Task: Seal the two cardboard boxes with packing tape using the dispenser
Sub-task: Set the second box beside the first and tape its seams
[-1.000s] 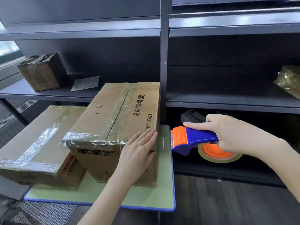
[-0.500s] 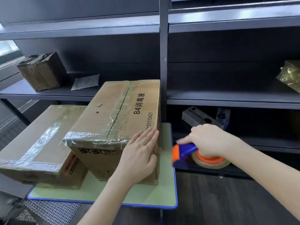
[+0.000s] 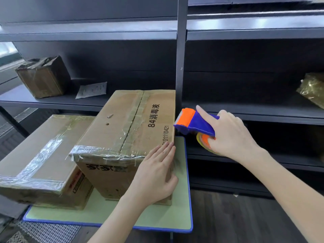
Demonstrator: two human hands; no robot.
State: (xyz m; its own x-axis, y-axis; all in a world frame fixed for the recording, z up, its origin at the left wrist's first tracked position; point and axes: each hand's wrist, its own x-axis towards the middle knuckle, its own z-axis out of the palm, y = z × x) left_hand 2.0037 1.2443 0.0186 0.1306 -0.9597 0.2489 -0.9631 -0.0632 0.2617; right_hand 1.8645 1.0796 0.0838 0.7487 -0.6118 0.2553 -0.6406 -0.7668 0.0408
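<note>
Your left hand (image 3: 154, 174) lies flat, steadying the printed box (image 3: 126, 134) at the tabletop's (image 3: 180, 216) right edge; your right hand (image 3: 229, 137) grips the dispenser (image 3: 194, 121). Pull the tape (image 3: 200, 143) taut and press firmly.

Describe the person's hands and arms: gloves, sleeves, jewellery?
Left hand and right hand are both bare: no gloves, rings or markings visible. Left forearm and right forearm are uncovered to the frame edge; no sleeve, watch or bracelet shows.
</note>
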